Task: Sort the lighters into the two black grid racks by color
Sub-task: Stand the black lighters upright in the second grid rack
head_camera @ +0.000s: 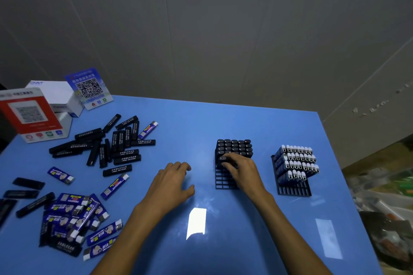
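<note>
Two black grid racks stand on the blue table. The left rack (223, 182) holds several black lighters (234, 146) in its far rows. The right rack (293, 190) holds several blue lighters with white caps (298, 159). My right hand (240, 168) rests on the left rack, its fingers curled round a black lighter (222, 158) at the rack's left side. My left hand (172, 182) hovers over bare table, fingers relaxed, holding nothing. Loose black lighters (116, 143) lie at the left, and loose blue lighters (76, 219) are heaped at the near left.
A red QR-code stand (31, 116), a white box (55, 94) and a blue QR-code sign (89, 88) stand at the table's far left corner. The table's right edge (348, 185) borders cluttered shelves. A grey wall rises behind.
</note>
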The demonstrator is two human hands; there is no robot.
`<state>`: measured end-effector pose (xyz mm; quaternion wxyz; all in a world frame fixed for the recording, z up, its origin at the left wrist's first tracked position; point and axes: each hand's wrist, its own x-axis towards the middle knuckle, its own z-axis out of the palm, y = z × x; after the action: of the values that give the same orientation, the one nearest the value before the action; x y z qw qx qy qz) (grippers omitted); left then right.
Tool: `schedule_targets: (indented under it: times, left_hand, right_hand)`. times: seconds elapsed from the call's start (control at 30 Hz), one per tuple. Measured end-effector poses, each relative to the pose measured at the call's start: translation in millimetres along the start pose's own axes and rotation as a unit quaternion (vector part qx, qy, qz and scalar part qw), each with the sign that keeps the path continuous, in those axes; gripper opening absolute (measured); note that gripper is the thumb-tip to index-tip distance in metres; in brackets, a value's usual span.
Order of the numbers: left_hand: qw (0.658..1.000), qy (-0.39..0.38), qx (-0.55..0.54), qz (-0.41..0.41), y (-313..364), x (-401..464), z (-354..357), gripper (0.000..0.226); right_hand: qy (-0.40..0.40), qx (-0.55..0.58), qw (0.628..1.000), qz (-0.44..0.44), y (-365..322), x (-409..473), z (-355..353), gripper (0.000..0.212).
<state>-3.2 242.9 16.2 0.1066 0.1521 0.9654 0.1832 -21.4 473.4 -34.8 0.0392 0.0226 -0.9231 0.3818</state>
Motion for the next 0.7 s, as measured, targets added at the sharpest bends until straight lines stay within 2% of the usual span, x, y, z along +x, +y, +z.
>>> schedule_targets:
  times: [0.37, 0.7]
  left_hand:
    - [1.0, 0.005, -0.009, 0.003, -2.0, -0.4, -0.3, 0.047]
    - [1.0, 0.0, -0.018, 0.006, -1.4, -4.1, -0.4, 0.046]
  right_hand:
    - [0.035, 0.016, 0.999, -0.003, -7.1, -2.1, 4.1, 0.014]
    - [0.034, 0.005, 0.999, 0.003, -8.9, -4.1, 4.7, 0.015]
